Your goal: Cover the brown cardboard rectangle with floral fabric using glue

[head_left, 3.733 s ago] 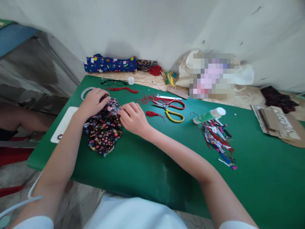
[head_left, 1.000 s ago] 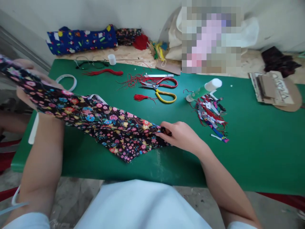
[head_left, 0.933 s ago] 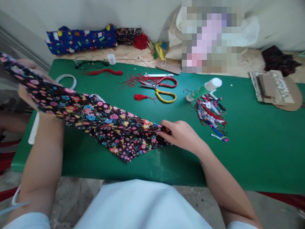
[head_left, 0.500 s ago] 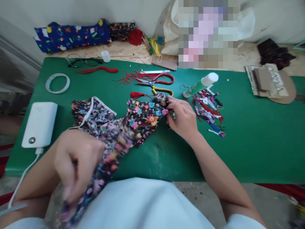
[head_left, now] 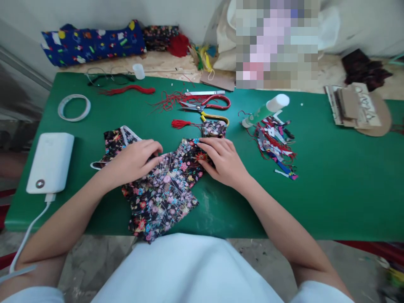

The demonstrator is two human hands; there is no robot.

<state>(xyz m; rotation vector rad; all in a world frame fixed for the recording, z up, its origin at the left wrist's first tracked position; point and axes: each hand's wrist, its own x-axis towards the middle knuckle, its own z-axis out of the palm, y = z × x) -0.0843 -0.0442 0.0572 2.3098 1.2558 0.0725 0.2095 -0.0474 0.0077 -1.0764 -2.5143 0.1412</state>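
Both hands (head_left: pixel 135 160) (head_left: pixel 222 160) rest palm-down on floral cloth (head_left: pixel 160 202)

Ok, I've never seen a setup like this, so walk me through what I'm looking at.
There's no machine here: the left hand and the right hand belong to a person wearing one camera, which looks forward and down from their head. Both hands touch a flowered cloth lying on a green table; whether either pinches it, I can't tell. Beyond the cloth are scissors. To the right, a green-and-white tube sits by a pile of scraps. To the left are a white ring and a white power bank.
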